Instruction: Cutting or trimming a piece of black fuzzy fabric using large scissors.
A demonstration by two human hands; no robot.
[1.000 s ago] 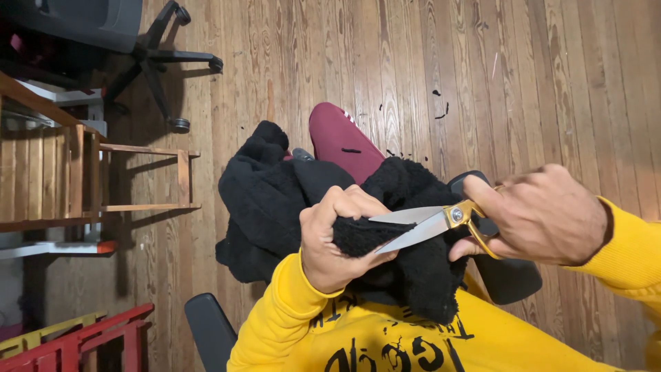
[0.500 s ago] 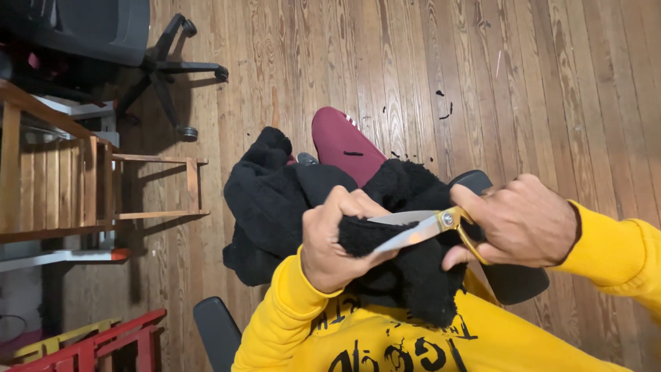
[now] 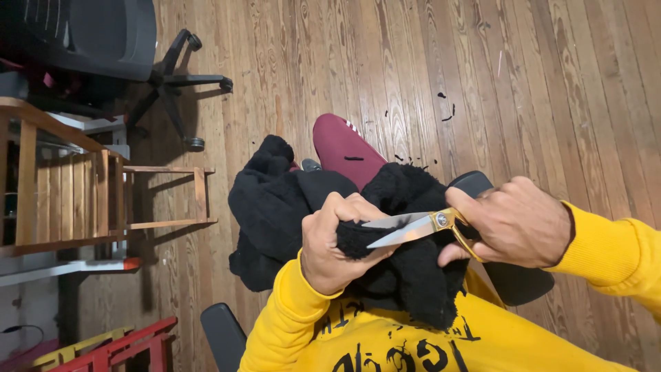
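A black fleecy garment (image 3: 275, 207) lies bunched over my lap. My left hand (image 3: 337, 241) pinches a fold of it, fingers curled tight around the fabric. My right hand (image 3: 513, 224) grips gold-handled scissors (image 3: 420, 226). The blades are parted, with the pinched fold between them right beside my left fingers. I wear a yellow sweatshirt (image 3: 413, 344) with black print. A maroon-clad knee (image 3: 344, 148) sticks out beyond the garment.
A black office chair (image 3: 110, 48) stands at the upper left on the wooden floor (image 3: 427, 62). A wooden rack (image 3: 69, 186) is at the left, red and yellow bars (image 3: 117, 348) below it. Small black fabric scraps (image 3: 446, 110) dot the floor. Black armrests (image 3: 224, 334) flank me.
The view has shifted slightly. My hands and the scissors stay on the same fold of black fabric, the blades still parted over it.
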